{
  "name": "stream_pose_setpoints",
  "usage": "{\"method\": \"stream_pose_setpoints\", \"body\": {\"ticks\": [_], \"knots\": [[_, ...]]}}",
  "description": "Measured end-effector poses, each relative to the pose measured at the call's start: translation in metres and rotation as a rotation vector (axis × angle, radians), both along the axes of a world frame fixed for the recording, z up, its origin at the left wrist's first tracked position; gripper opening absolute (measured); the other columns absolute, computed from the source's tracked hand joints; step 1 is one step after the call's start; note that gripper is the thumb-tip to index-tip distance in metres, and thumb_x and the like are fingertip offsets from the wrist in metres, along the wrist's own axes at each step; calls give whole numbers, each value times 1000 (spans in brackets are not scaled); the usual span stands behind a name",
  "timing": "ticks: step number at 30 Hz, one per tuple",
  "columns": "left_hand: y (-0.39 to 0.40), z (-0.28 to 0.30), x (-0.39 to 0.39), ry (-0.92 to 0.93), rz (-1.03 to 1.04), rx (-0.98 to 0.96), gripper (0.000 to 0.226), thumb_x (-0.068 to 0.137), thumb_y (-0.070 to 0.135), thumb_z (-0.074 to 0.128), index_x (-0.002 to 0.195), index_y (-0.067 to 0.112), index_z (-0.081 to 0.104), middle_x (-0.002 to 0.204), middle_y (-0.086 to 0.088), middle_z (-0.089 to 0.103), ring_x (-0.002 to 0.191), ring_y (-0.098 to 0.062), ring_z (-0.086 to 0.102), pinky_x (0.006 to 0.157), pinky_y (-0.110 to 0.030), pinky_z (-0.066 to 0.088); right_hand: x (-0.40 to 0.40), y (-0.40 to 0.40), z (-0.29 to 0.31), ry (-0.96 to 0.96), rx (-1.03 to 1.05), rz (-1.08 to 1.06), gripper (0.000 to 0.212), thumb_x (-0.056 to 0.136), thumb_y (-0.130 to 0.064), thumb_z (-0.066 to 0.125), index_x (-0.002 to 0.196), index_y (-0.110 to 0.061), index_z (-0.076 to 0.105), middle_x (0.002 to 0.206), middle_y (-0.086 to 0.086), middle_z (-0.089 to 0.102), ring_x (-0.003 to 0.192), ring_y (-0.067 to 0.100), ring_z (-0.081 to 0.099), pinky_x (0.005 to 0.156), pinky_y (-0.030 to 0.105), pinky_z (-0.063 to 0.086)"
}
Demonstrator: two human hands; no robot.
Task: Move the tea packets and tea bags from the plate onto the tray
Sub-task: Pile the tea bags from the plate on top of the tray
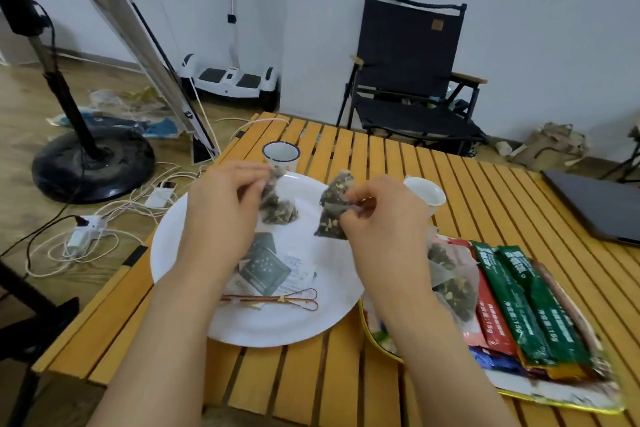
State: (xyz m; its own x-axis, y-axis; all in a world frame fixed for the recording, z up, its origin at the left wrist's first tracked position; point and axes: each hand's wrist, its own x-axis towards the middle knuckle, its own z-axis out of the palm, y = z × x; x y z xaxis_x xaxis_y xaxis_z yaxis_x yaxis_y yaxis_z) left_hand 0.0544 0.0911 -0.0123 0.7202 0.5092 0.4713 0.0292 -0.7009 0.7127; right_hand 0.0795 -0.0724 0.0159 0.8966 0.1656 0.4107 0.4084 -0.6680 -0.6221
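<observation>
Plain pale wall (519, 28) behind, evenly lit. Wood-look floor (31, 104). Slatted wooden table (485, 191) in foreground. Black folding chair (408, 80) with wooden armrests against wall, beyond table's far edge. White self-balancing scooter (230, 78) with upright handle post near wall, left of chair. Black stand with round base (91, 163) on floor at left. Tilted panel (138, 38) leaning across left side. White cables and power strip (86, 229) tangled on floor. Beige bag (550, 146) on floor at right by wall.

"15g" on red packet (493, 321)
</observation>
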Motion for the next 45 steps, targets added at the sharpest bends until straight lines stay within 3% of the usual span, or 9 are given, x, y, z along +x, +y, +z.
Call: {"method": "stream_pose_setpoints", "body": {"ticks": [4, 9, 15, 23, 27, 30, 37, 42, 45], "knots": [[-30, 16, -1, -123, -135, -122, 23, 89, 12, 59, 98, 28, 72, 96, 25, 61, 87, 15, 55, 73, 4, 37, -6, -53, 26, 101, 150, -120, 17, 81, -10, 65, 88, -26, 67, 81, -12, 63, 71, 0, 59, 52, 13, 45], [-90, 14, 5, -139, -355, -236, 21, 88, 14, 60, 99, 26, 73, 104, 20, 66, 98, 9, 57, 82, -12, 50, -1, -123, 37, 160, 236, -247, 20, 79, -8, 69, 74, -26, 64, 80, -5, 65, 71, 6, 57, 53, 23, 38], [-126, 5, 18, -117, -449, -331, 21, 86, 14, 63, 97, 28, 73, 101, 18, 69, 99, 7, 60, 89, -20, 51, 10, -150, 12, 285, 269, -287, 19, 83, -9, 66, 78, -27, 62, 85, -4, 62, 75, 5, 55, 51, 24, 41], [-138, -4, 24, -7, -473, -226, 22, 81, 13, 69, 95, 30, 74, 99, 24, 66, 93, 11, 59, 81, -6, 47, 25, -144, -5, 185, 122, -230, 13, 80, -12, 68, 86, -23, 68, 82, -9, 65, 73, 4, 60, 71, 35, 55], [-136, -9, 26, 145, -551, -191, 29, 76, 11, 74, 95, 32, 73, 104, 20, 67, 93, 10, 60, 82, -10, 50, 26, -147, -10, 214, 65, -178, 7, 81, -19, 69, 82, -26, 68, 79, -15, 61, 71, 0, 57, 67, 22, 49], [-134, -7, 25, 138, -582, -180, 30, 75, 15, 76, 98, 34, 73, 105, 21, 67, 96, 7, 60, 83, -12, 51, 26, -148, -10, 265, 48, -150, 3, 83, -26, 67, 81, -28, 68, 78, -18, 58, 72, -1, 55, 71, 25, 48], [-131, -3, 20, 173, -618, -62, 24, 91, 38, 53, 111, 46, 63, 112, 33, 61, 111, 15, 49, 87, -6, 37, 27, -151, -12, 202, 104, -180, 10, 86, -27, 63, 80, -28, 69, 79, -14, 65, 78, 3, 59, 81, 38, 52], [-138, -2, 17, 116, -644, -43, 26, 95, 35, 46, 114, 42, 63, 114, 31, 61, 115, 13, 47, 94, -7, 35, 28, -147, -12, 168, 153, -197, 11, 86, -25, 63, 78, -28, 70, 79, -14, 66, 78, 3, 60, 84, 41, 52], [-137, -3, 18, 115, -640, -62, 27, 95, 34, 45, 113, 42, 62, 113, 30, 61, 112, 16, 47, 89, 0, 34, 28, -146, -13, 182, 148, -184, 18, 87, -32, 61, 77, -22, 72, 75, -8, 67, 73, 6, 62, 80, 39, 54]]}}
